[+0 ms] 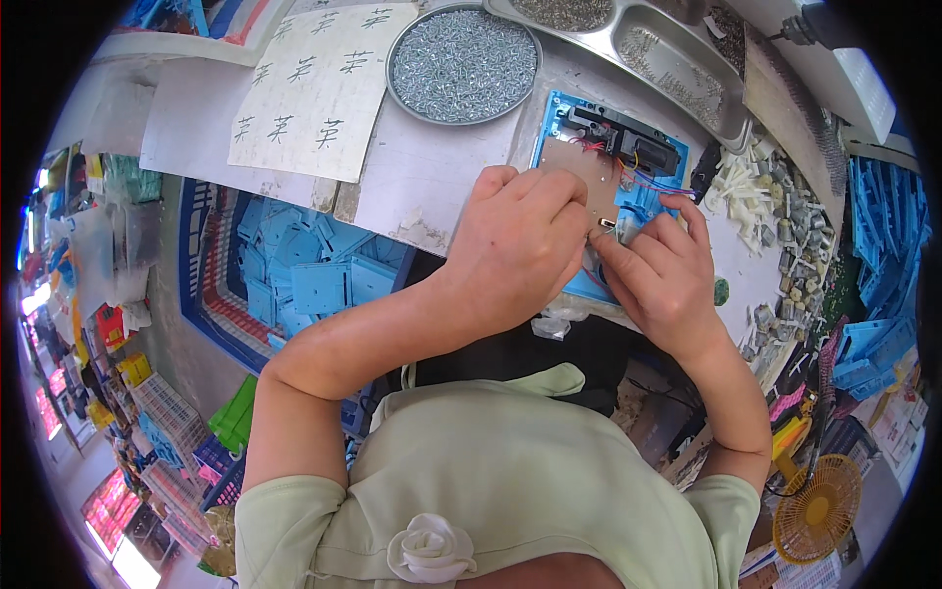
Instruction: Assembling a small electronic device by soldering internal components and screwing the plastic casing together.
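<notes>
A blue plastic housing (550, 120) lies on the bench in front of me, with a brown board (579, 165), a black mechanism (628, 137) and thin red and blue wires (643, 182) in it. My left hand (520, 245) is closed over the board's near side; its fingertips are hidden, so what it grips cannot be seen. On the housing's right, my right hand (667, 270) has thumb and fingers pinched at a small shiny metal piece (607, 224). Both hands' fingertips nearly meet at this piece.
A round tray of small screws (463, 64) and a steel compartment tray (677, 79) stand behind. White plastic parts (743, 196) and small motor-like metal parts (790, 245) lie to the right. A blue crate (192, 265) of blue panels is at left; a yellow fan (816, 508) at lower right.
</notes>
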`<state>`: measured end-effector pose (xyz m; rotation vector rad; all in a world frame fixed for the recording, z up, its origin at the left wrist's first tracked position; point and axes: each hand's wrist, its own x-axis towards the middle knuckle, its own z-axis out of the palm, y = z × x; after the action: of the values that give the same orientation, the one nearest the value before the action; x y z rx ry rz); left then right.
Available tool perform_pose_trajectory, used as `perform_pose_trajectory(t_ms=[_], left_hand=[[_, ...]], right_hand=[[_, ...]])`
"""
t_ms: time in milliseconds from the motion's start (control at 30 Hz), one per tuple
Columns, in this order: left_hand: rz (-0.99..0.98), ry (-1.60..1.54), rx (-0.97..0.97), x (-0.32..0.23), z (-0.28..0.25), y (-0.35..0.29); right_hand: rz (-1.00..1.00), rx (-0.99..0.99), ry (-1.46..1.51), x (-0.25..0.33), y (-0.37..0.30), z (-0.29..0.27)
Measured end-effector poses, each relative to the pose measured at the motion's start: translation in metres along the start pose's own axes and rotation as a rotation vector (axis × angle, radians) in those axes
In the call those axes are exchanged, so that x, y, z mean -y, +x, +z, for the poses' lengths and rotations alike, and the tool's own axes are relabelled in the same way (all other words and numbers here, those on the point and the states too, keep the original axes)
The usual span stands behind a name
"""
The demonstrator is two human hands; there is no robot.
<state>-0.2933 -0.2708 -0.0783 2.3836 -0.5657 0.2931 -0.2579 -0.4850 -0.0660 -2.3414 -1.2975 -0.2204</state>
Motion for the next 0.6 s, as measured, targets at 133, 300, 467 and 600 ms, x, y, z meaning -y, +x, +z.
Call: perform_pose_trajectory(t_ms=[133, 300, 467, 600], left_hand=[[-0.025, -0.023, 0.056, 0.003, -0.008, 0.001], [-0.017, -0.075, 0.059, 0.010, -0.010, 0.007], [-0.019, -0.158, 0.122, 0.008, -0.013, 0.014], [-0.030, -0.169, 0.134, 0.009, -0.009, 0.016]], right_hand=[[-0.010, 0.051, -0.043, 0.002, 0.002, -0.004], [0.002, 0.135, -0.091, 0.008, 0.003, -0.012], [0.031, 0.186, -0.129, 0.014, 0.003, -0.016], [0.079, 0.167, -0.136, 0.016, -0.001, -0.012]])
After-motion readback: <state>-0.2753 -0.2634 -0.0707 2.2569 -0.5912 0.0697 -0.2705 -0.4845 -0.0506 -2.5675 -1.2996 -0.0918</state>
